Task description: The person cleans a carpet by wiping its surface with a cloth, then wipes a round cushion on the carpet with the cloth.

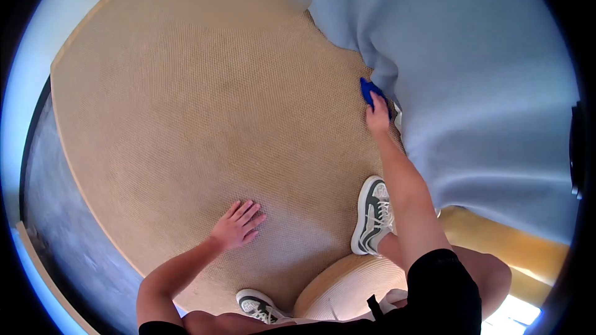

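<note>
**One hand braced on the carpet, the other at a blue cloth**

At the far left, a dark grey floor (53, 167) shows past the curved edge of a beige woven carpet (186, 130). On the carpet lies the left hand (233, 229), palm down, fingers spread and holding nothing; it probably props the body so the other arm can stretch forward.

Near the bottom edge, the left shoe (253, 304) is set well apart from the right shoe (365, 226), likely a wide stance for balance while bending low. Between them sits a round, ribbed thing (347, 286), perhaps a stool.

Farther right and forward, the right hand (377, 116) is on a crumpled blue cloth (367, 87), which lies at the carpet's border with a draped pale blue fabric (484, 80). The fingers overlap the cloth; whether they grasp it or merely press it down, I cannot tell. A small white thing (398, 118) shows just beside it. Below the fabric's lower edge, a golden-yellow surface (496, 236) appears.
</note>
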Tool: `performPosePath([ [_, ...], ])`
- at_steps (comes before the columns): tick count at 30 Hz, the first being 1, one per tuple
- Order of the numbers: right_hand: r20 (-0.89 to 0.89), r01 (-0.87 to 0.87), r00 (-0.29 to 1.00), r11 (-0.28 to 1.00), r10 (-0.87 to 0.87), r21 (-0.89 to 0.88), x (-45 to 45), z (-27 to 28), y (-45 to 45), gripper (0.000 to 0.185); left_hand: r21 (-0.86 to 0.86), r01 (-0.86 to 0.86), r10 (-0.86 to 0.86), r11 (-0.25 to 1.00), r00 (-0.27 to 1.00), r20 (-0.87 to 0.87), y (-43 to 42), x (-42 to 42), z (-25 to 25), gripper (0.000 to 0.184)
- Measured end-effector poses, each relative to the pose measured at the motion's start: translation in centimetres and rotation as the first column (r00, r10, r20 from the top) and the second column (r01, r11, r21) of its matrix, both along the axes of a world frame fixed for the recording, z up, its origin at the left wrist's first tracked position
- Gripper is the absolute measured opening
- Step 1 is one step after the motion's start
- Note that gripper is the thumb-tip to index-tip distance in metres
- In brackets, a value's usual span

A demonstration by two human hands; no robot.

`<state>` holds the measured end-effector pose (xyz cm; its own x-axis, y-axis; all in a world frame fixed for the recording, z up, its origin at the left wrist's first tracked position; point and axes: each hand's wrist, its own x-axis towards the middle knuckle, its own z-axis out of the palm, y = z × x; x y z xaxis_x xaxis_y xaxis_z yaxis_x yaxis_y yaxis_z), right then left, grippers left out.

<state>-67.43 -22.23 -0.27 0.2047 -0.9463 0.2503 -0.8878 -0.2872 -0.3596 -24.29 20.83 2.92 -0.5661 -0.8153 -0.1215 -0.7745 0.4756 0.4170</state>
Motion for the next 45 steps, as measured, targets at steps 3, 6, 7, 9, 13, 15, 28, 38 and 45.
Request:
performPosePath([
  [3,-0.005,-0.068,0.998,0.998,0.068,-0.006,5.1,1.5,6.1,0.052,0.007,-0.033,0.032,0.999,0.998,0.062,-2.0,1.9,0.6,0.057],
  [6,0.005,-0.136,0.991,0.991,0.136,-0.005,10.4,0.7,13.2,0.052,-0.137,-0.155,0.173,0.978,0.977,0.127,-4.7,5.5,0.4,0.058],
  [7,0.001,-0.127,0.992,0.992,0.127,-0.005,11.9,0.5,14.6,0.052,-0.137,-0.147,0.164,0.98,0.979,0.123,-5.9,6.6,0.1,0.058],
  [9,-0.031,-0.061,0.998,0.998,0.06,-0.017,14.0,0.4,16.5,0.056,-0.173,-0.177,0.193,0.969,0.977,0.086,-7.2,8.2,-0.6,0.06],
  [13,-0.11,-0.001,0.994,1.0,0.002,0.008,15.0,0.3,16.9,0.056,-0.15,-0.157,0.165,0.976,0.985,0.044,-8.2,9.8,-0.9,0.06],
  [15,-0.18,0.036,0.983,0.999,-0.036,0.001,15.2,0.3,16.7,0.055,-0.146,-0.177,0.188,0.973,0.98,0.064,-8.3,9.5,-0.7,0.059],
  [28,-0.235,0.049,0.972,0.982,-0.004,0.185,15.2,0.9,15.5,0.06,-0.097,-0.146,0.15,0.985,0.988,0.037,-8.5,10.6,-2.6,0.059],
  [38,-0.242,0.016,0.97,0.989,0.021,0.148,14.7,0.0,15.5,0.064,-0.055,-0.116,0.122,0.992,0.986,0.11,-8.7,10.7,-2.5,0.056],
  [45,-0.159,0.033,0.987,0.999,-0.028,0.03,15.1,0.9,15.1,0.06,-0.086,-0.144,0.156,0.986,0.976,0.153,-9.2,9.7,-1.7,0.058],
])
